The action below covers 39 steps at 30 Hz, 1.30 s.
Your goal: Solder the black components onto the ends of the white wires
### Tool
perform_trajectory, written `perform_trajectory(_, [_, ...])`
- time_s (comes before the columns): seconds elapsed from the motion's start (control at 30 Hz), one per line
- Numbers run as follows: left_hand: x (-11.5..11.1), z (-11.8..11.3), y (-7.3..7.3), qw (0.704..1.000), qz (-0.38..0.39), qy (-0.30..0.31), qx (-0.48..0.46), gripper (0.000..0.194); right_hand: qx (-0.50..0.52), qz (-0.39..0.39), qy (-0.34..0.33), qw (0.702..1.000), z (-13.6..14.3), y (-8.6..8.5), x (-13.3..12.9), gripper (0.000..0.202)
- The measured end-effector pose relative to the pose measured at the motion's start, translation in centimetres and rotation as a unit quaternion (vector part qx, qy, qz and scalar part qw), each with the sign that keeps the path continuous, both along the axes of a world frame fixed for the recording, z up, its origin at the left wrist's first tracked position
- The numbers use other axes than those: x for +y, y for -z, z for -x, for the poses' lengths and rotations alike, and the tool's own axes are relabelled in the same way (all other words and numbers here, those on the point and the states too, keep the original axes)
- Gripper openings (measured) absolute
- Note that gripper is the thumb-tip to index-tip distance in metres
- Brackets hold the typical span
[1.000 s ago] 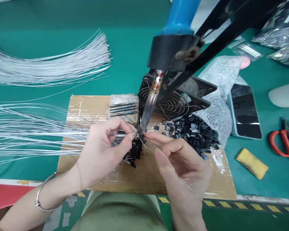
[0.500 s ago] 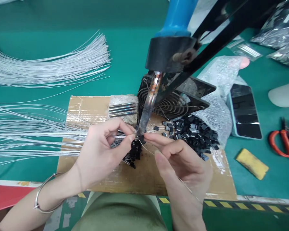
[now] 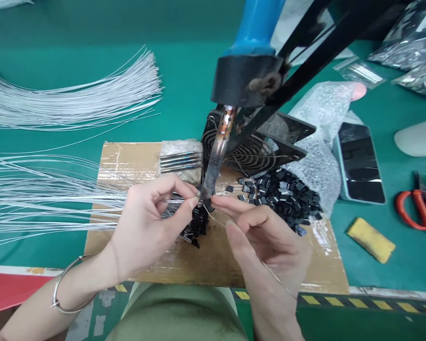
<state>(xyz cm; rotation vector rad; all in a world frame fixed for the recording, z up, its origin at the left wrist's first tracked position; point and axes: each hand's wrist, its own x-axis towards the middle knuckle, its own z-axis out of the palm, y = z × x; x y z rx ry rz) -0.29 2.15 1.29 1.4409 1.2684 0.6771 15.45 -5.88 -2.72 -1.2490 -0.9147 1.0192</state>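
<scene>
The soldering iron (image 3: 244, 80) has slipped a little leftward in my view, but its tip (image 3: 210, 182) is still between my fingers, so contact there seems unbroken. Under the iron lies the cardboard (image 3: 199, 265); left of it, white wires (image 3: 102, 197) run towards my left hand (image 3: 152, 218), which pinches one beside the tip, its end hidden. Right of the iron, my right hand (image 3: 273, 241) grips a thin silver wire (image 3: 216, 219), its far end reaching the tip.

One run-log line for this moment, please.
left hand: pinching small piece, mostly hidden | right hand: holding thin wire | iron: tip between hands | black parts: piled on cardboard
</scene>
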Motion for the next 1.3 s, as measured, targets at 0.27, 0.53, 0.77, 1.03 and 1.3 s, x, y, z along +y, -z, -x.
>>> perform_trajectory(0.27, [-0.17, 0.03, 0.03, 1.0, -0.002, -0.003, -0.01, 0.009, -0.004, 0.006, 0.006, 1.0, 0.15, 0.03, -0.06, 0.023])
perform_trajectory(0.53, [0.01, -0.03, 0.11, 1.0, 0.003, -0.002, 0.007, 0.008, 0.001, 0.008, 0.012, 1.0, 0.26, -0.11, -0.04, 0.023])
perform_trajectory(0.77, [-0.15, 0.09, -0.05, 1.0, 0.002, 0.001, 0.026, 0.009, -0.01, 0.02, 0.024, 0.999, 0.47, -0.2, -0.11, 0.021])
perform_trajectory(1.03, [-0.18, 0.03, -0.03, 1.0, -0.001, 0.001, 0.022, 0.01, -0.005, 0.01, 0.03, 0.999, 0.48, -0.03, -0.17, 0.019])
perform_trajectory(1.3, [-0.09, -0.14, 0.01, 1.0, 0.003, 0.0, 0.02, 0.009, -0.012, 0.015, 0.032, 0.999, 0.59, -0.08, -0.07, 0.02])
